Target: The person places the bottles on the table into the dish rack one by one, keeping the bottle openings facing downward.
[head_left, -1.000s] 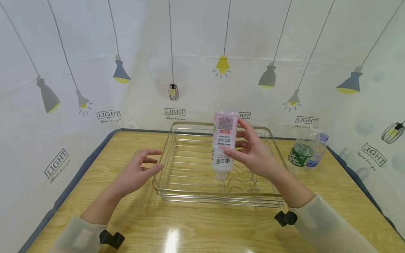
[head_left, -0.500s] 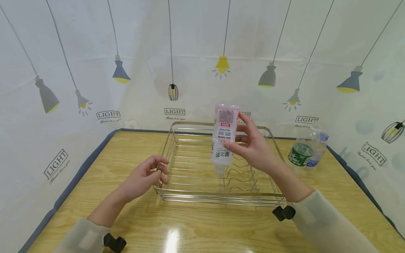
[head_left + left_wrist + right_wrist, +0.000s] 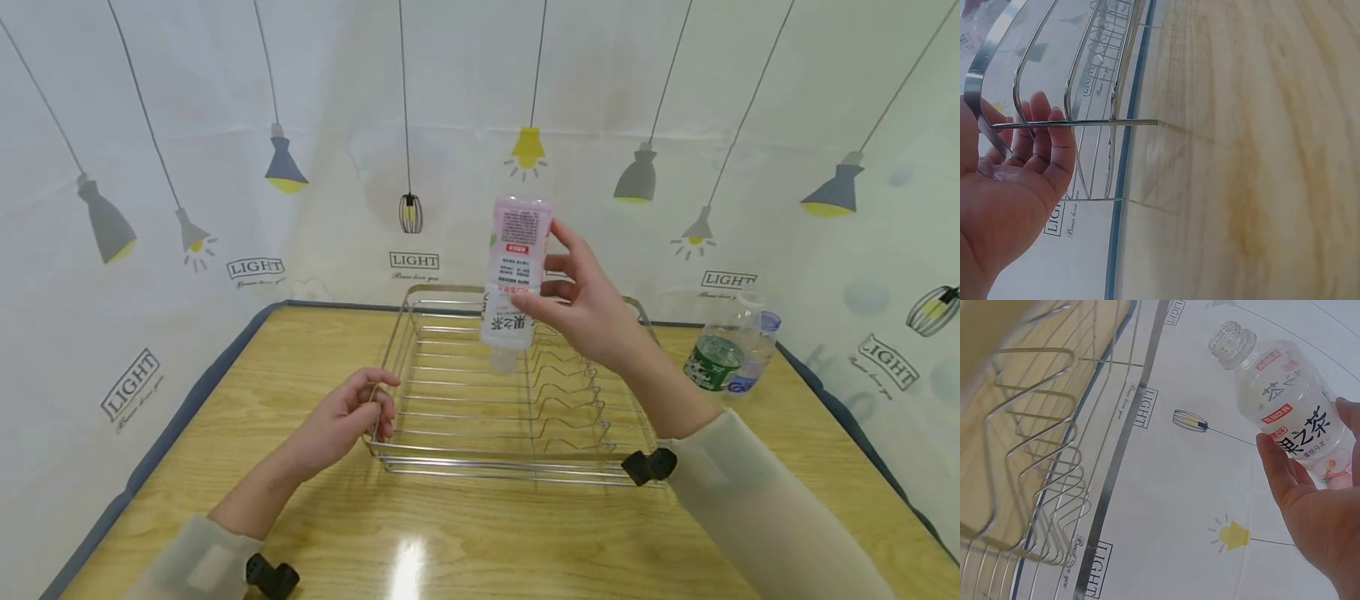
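Observation:
My right hand (image 3: 596, 312) holds a clear plastic drink bottle (image 3: 513, 275) upside down above the wire dish rack (image 3: 480, 454). Pink and white, its label carries dark printed characters; the right wrist view shows the bottle (image 3: 1294, 403) with an uncapped mouth. Thumb and fingers of that hand grip it from the right side. At the rack's left side, my left hand (image 3: 337, 425) has its fingers curled over the rim. In the left wrist view the left hand (image 3: 1022, 181) has its fingers bent around the metal bars, partly hidden behind them.
Right of the rack stand two more clear bottles, one with a green label (image 3: 714, 360) and one with a purple cap (image 3: 768, 323). Wavy wire dividers (image 3: 570, 392) fill the rack's right half. A lamp-printed sheet (image 3: 465, 167) hangs behind the wooden table (image 3: 315, 542).
The right hand has raised the bottle and shifted it slightly left and away from me. My left hand moved right onto the rack's rim, then stayed there.

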